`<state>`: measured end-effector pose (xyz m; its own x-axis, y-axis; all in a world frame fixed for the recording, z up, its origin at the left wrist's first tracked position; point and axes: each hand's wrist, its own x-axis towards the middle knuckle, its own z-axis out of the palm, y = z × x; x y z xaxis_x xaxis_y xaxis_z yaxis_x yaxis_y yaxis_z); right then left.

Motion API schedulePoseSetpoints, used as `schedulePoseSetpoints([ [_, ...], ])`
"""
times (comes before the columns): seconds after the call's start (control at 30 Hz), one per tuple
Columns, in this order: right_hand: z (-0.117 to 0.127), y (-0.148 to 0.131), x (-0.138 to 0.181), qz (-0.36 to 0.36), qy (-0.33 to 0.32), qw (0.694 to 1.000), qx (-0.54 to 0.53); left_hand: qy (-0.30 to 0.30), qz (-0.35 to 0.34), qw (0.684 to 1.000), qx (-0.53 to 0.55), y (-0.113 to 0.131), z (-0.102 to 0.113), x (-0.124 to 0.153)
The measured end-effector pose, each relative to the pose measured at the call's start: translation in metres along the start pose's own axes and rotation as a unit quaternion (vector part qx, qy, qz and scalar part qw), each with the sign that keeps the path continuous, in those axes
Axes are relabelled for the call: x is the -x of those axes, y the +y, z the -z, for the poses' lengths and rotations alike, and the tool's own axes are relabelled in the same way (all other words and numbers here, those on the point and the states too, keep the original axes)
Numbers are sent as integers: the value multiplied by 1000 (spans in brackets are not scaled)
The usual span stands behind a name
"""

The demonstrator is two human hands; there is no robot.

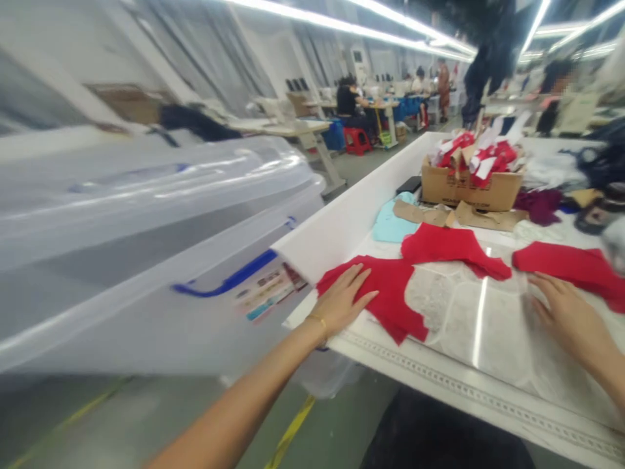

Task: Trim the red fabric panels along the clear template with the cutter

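Observation:
My left hand (344,301) lies flat with fingers spread on a red fabric piece (390,293) at the table's near left corner. Over at the right, my right hand (561,312) is stretched out palm down, its fingertips by the lower edge of another red fabric piece (571,264). Whether they touch that cloth I cannot tell. Between and beyond the hands lies one more red fabric piece (452,249). Beneath these cloths the table (469,319) has a glossy clear cover with a pale pattern.
A cardboard box (471,189) of red and white scraps stands at the back, with brown paper-like pieces (424,213) and light blue fabric (394,220) before it. Large translucent plastic bins (122,293) crowd the left side. A raised white board (361,212) edges the table. People sit at sewing tables beyond.

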<state>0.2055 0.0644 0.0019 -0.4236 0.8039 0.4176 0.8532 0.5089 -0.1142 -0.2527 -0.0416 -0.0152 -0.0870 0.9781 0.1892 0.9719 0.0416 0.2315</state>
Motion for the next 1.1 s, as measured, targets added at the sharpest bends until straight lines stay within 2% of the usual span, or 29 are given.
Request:
schedulePoseSetpoints([
  [0.1, -5, 17, 10, -30, -20, 996, 77, -10, 0, 1000, -18, -10, -4, -9],
  [0.17, -6, 22, 14, -55, -40, 992, 102, 24, -15, 999, -30, -10, -5, -19],
  [0.27, -3, 24, 16, -77, -75, 988, 112, 94, -91, 991, -28, 15, -8, -36],
  [0.37, 4, 24, 14, -100, -118, 983, 97, 119, -207, 971, 7, 68, -14, -52],
  [0.5, 10, 24, 11, -122, -145, 980, 60, 93, -341, 934, 53, 156, -30, -74],
  [0.6, 12, 23, 10, -133, -149, 979, 32, 67, -387, 916, 80, 213, -46, -97],
  [0.7, 11, 24, 10, -131, -140, 982, 4, 64, -397, 912, 76, 249, -64, -120],
  [0.83, 2, 29, 13, -105, -85, 991, -15, 78, -394, 912, 79, 265, -82, -142],
  [1.1, -27, 45, 22, -60, 14, 998, -18, 114, -393, 902, 139, 258, -92, -156],
])
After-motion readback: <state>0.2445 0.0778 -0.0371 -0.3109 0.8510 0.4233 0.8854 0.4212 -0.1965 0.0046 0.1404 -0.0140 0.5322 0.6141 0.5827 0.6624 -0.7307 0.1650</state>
